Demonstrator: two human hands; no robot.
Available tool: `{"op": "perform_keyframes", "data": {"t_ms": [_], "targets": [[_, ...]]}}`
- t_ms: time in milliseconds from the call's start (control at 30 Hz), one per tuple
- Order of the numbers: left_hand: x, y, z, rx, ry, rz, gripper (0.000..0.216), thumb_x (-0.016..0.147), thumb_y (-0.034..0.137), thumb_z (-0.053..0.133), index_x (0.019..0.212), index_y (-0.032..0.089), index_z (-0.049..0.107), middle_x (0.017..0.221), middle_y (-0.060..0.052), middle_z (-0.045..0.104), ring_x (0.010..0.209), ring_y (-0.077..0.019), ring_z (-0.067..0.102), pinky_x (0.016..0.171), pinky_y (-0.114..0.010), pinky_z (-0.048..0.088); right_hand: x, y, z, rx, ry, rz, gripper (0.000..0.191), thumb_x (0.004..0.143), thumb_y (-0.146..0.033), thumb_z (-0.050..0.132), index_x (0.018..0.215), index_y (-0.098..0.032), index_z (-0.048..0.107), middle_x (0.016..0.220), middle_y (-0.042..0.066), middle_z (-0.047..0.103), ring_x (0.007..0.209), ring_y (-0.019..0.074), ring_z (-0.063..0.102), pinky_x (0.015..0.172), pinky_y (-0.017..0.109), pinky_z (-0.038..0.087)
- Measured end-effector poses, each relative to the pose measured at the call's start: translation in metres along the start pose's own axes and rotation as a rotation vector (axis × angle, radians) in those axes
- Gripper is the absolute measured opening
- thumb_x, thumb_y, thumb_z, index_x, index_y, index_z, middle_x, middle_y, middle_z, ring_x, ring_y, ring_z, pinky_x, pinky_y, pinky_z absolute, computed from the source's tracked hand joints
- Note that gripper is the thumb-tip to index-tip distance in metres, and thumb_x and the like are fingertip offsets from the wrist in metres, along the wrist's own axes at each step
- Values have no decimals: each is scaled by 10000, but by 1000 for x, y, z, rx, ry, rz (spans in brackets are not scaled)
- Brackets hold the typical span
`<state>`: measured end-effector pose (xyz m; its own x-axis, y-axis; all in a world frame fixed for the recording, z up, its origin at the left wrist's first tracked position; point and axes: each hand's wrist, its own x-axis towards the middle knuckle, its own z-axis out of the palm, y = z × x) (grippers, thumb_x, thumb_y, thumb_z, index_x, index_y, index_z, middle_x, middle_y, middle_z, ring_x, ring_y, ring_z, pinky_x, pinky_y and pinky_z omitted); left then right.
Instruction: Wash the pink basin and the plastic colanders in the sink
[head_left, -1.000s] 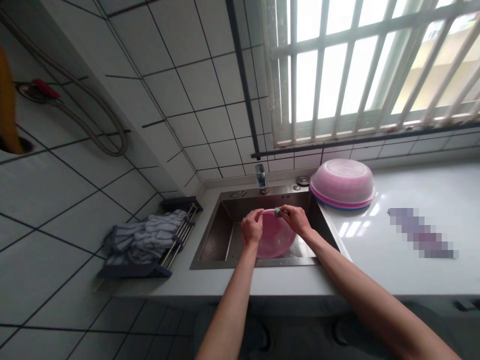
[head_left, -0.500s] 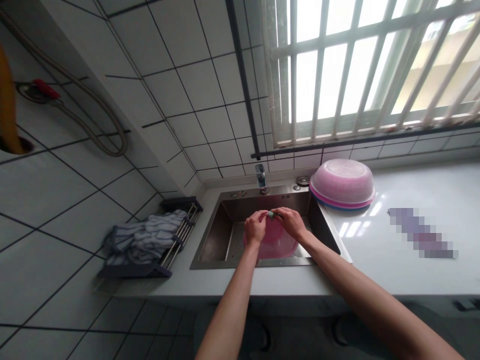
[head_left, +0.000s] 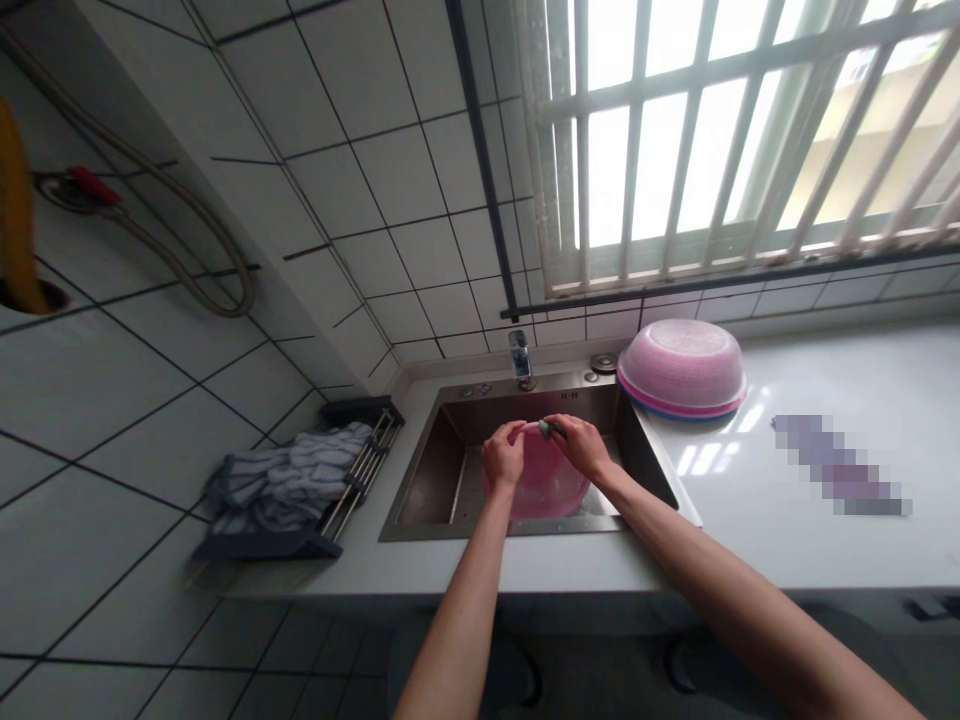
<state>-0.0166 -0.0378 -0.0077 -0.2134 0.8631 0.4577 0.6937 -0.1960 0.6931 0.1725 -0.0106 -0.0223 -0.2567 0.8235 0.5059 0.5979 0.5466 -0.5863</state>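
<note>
A pink plastic basin [head_left: 541,485] is tilted up inside the steel sink [head_left: 435,470]. My left hand [head_left: 502,455] is closed on the basin's left rim. My right hand [head_left: 579,446] is closed on a small grey-green scrubber [head_left: 547,428] and presses it against the basin's top rim. The two hands are close together above the basin.
A tap [head_left: 520,358] stands behind the sink. An upturned stack of pink and blue basins [head_left: 682,368] lies on the white counter [head_left: 817,540] to the right. A rack with a striped cloth [head_left: 289,480] sits left of the sink. Barred window behind.
My right hand with the scrubber has slid left along the basin's top rim, closer to my left hand. The basin has shifted slightly.
</note>
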Motion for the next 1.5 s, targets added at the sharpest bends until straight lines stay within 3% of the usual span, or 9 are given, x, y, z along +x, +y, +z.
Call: {"op": "perform_keyframes", "data": {"t_ms": [467,733,867,1100,1333,1500], "targets": [[-4,7,0,87,-35,59,214,956,160,671,1088,294,774,1099,-17,814,1006,-196,761,904,-300,565,0,2,-1,-4,44,11,274,978,-162,639,1200,-268,758,1186,50,800,1062,240,759,945,347,583],[-5,15,1,163,-169,149,152,972,185,666,1025,279,772,1020,-23,799,970,-191,735,866,-281,523,2,-3,6,-92,-95,-91,229,972,-184,690,1170,-259,778,1145,74,807,1020,235,766,919,313,588],[-4,14,0,103,-115,120,159,972,176,656,1028,281,760,1041,-15,799,980,-184,738,849,-264,523,4,-4,4,-56,-52,-86,255,969,-178,681,1205,-239,755,1177,83,798,1049,244,761,924,328,583],[-1,5,-2,58,81,-3,211,953,144,618,1097,249,731,1089,-42,789,996,-201,739,925,-302,548,3,18,-11,10,91,113,207,963,-201,624,1119,-265,743,1042,34,811,930,223,768,834,302,561],[-2,7,2,100,-39,138,414,874,37,626,1199,271,728,1195,-48,774,1122,-224,724,1015,-337,549,3,13,-11,-34,47,37,259,949,-150,613,1137,-273,742,1116,47,800,1008,233,751,896,320,563],[-3,9,1,108,-77,131,264,964,148,632,1135,296,768,1154,-32,801,1064,-217,748,960,-324,564,3,-3,-7,-23,4,-24,272,968,-165,624,1192,-276,729,1152,53,791,1044,233,742,924,328,565]]}}
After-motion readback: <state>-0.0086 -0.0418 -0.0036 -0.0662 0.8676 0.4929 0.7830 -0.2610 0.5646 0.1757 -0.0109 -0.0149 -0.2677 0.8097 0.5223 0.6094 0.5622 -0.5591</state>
